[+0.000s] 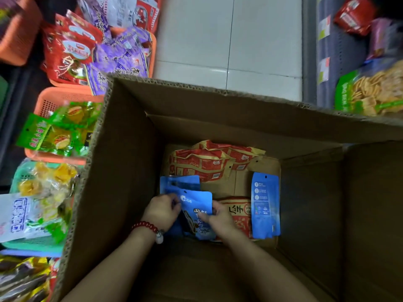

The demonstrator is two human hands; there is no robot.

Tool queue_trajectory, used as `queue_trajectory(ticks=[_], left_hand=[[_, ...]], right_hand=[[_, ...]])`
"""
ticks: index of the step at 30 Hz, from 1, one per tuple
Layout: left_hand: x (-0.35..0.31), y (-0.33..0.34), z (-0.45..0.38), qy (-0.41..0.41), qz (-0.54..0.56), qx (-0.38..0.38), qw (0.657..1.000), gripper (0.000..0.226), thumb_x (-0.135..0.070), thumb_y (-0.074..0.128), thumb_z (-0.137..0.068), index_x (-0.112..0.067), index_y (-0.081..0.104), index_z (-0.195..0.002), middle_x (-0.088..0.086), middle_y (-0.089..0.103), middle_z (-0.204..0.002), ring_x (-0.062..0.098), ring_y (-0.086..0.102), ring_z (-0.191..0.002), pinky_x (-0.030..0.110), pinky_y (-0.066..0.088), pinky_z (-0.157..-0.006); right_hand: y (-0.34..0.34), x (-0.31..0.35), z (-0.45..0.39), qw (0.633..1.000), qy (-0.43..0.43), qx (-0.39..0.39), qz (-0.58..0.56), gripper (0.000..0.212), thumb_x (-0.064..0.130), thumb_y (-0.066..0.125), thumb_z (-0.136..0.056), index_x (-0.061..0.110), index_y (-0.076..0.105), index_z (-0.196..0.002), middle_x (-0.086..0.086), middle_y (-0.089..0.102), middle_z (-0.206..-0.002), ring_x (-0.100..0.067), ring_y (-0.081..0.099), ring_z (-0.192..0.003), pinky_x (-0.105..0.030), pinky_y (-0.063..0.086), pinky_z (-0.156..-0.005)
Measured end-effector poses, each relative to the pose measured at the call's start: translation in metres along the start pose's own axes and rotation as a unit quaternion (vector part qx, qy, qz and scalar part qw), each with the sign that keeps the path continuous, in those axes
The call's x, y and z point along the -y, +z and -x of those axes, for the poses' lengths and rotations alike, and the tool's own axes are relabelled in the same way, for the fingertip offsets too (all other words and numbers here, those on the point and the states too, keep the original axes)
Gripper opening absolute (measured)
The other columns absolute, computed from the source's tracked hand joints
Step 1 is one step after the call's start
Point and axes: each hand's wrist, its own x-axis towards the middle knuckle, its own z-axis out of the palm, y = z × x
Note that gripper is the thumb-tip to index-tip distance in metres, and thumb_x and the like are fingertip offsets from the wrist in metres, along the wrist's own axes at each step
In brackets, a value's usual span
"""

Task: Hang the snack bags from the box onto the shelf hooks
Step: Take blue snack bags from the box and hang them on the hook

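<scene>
I see both grips grasping one glossy blue snack bag [197, 212] in the cardboard box [122, 171]: left grip [162, 211], right grip [219, 216]. Beside them I count two more blue bags and three red-and-yellow ones.

deep open cardboard box [122, 171], a few snack bags lying on its bottom: a front-up blue bag [197, 214] near the left wall, another blue bag [265, 205] back-up at right, crumpled red-and-yellow bags [202, 164] behind.
</scene>
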Motion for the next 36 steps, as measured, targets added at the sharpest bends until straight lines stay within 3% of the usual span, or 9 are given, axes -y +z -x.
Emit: queue_trajectory(ticks=[3,6,14,18,20,23,29,33,36], left_hand=[[-0.015,-0.019,0.025,0.013,0.012,-0.007,1.0,0.018,-0.024,0.052,-0.092,-0.017,0.063,-0.104,0.004,0.064,-0.103,0.019,0.062,-0.091,0.03,0.052,-0.08],[-0.039,-0.043,0.057,0.041,0.016,-0.021,0.999,0.02,-0.023,0.052,-0.092,-0.015,0.063,-0.107,0.006,0.065,-0.104,0.02,0.062,-0.095,0.03,0.051,-0.082],[-0.097,-0.123,0.167,0.11,0.008,-0.094,0.989,0.021,-0.025,0.052,-0.089,-0.014,0.065,-0.102,0.008,0.065,-0.102,0.023,0.061,-0.098,0.031,0.047,-0.083],[-0.117,-0.18,0.235,0.146,0.009,-0.132,0.98,0.021,-0.024,0.051,-0.09,-0.013,0.064,-0.102,0.008,0.066,-0.101,0.023,0.061,-0.097,0.029,0.045,-0.082],[-0.122,-0.211,0.271,0.164,0.01,-0.149,0.975,0.021,-0.022,0.051,-0.09,-0.012,0.064,-0.102,0.008,0.067,-0.1,0.023,0.061,-0.098,0.028,0.043,-0.081],[-0.122,-0.262,0.33,0.178,0.012,-0.187,0.966,0.021,-0.019,0.052,-0.089,-0.012,0.065,-0.104,0.007,0.069,-0.099,0.023,0.061,-0.097,0.027,0.043,-0.079],[-0.092,-0.362,0.451,0.195,0.034,-0.27,0.942,0.017,-0.017,0.054,-0.085,-0.011,0.065,-0.097,0.004,0.068,-0.093,0.019,0.059,-0.085,0.024,0.034,-0.067],[-0.05,-0.425,0.537,0.182,0.028,-0.328,0.927,0.021,-0.016,0.054,-0.086,-0.012,0.066,-0.102,0.005,0.069,-0.098,0.021,0.061,-0.096,0.025,0.039,-0.075],[-0.007,-0.464,0.598,0.152,0.055,-0.38,0.911,0.02,-0.018,0.056,-0.085,-0.013,0.067,-0.101,0.003,0.066,-0.088,0.022,0.062,-0.089,0.026,0.042,-0.077]], right_hand=[[-0.014,0.026,0.035,0.999,-0.019,-0.026,-0.039,0.014,0.007,0.063,-0.09,0.021,0.062,-0.091,-0.01,0.071,-0.101,-0.025,0.068,-0.086,-0.046,0.057,-0.084],[-0.032,0.062,0.077,0.996,-0.059,-0.041,-0.055,0.009,0.012,0.062,-0.091,0.021,0.065,-0.092,-0.013,0.073,-0.098,-0.03,0.069,-0.085,-0.05,0.057,-0.084],[-0.063,0.16,0.227,0.978,-0.177,-0.084,-0.076,0.006,0.015,0.063,-0.091,0.014,0.068,-0.093,-0.009,0.073,-0.084,-0.022,0.069,-0.07,-0.038,0.058,-0.068],[-0.063,0.206,0.315,0.969,-0.217,-0.087,-0.079,0.008,0.017,0.063,-0.09,0.012,0.068,-0.095,-0.011,0.074,-0.087,-0.025,0.07,-0.075,-0.042,0.057,-0.073],[-0.057,0.229,0.358,0.962,-0.245,-0.09,-0.074,0.008,0.016,0.063,-0.091,0.012,0.069,-0.092,-0.004,0.075,-0.08,-0.018,0.07,-0.069,-0.037,0.057,-0.07],[-0.04,0.266,0.421,0.956,-0.273,-0.082,-0.071,0.009,0.016,0.061,-0.092,0.01,0.067,-0.091,-0.005,0.073,-0.078,-0.019,0.069,-0.066,-0.037,0.056,-0.068],[0.027,0.328,0.545,0.933,-0.345,-0.057,-0.081,0.009,0.014,0.06,-0.093,0.008,0.066,-0.097,-0.016,0.071,-0.092,-0.03,0.066,-0.078,-0.044,0.056,-0.075],[0.086,0.369,0.619,0.916,-0.397,-0.018,-0.062,0.011,0.013,0.06,-0.092,0.006,0.065,-0.099,-0.014,0.071,-0.089,-0.026,0.067,-0.07,-0.039,0.057,-0.07],[0.137,0.398,0.668,0.899,-0.436,0.024,-0.04,0.012,0.011,0.06,-0.092,0.005,0.065,-0.101,-0.01,0.073,-0.084,-0.021,0.068,-0.065,-0.041,0.057,-0.072]])
